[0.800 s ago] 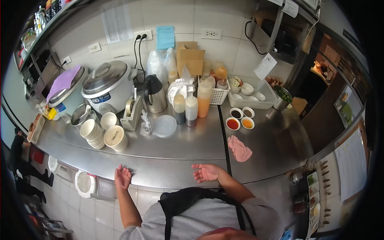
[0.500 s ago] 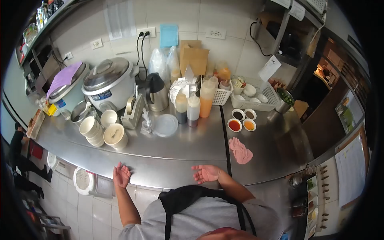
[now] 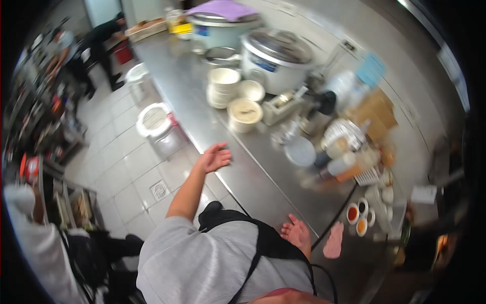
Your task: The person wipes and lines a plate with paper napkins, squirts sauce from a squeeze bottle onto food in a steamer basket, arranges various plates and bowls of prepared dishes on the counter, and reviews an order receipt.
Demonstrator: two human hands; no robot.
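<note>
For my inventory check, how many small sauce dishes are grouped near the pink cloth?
4: red sauce dish at left, dark sauce dish at top, orange sauce dish at bottom, blurred dish at right. None seems hidden.

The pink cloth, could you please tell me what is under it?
The pink cloth lies on the counter, near the right hand; bare metal shows around its edges. Anything directly beneath the cloth is covered and cannot be seen.

the cloth (image 3: 333, 241) lies before sauce bowls (image 3: 361, 227) on the counter (image 3: 263, 195).
</note>
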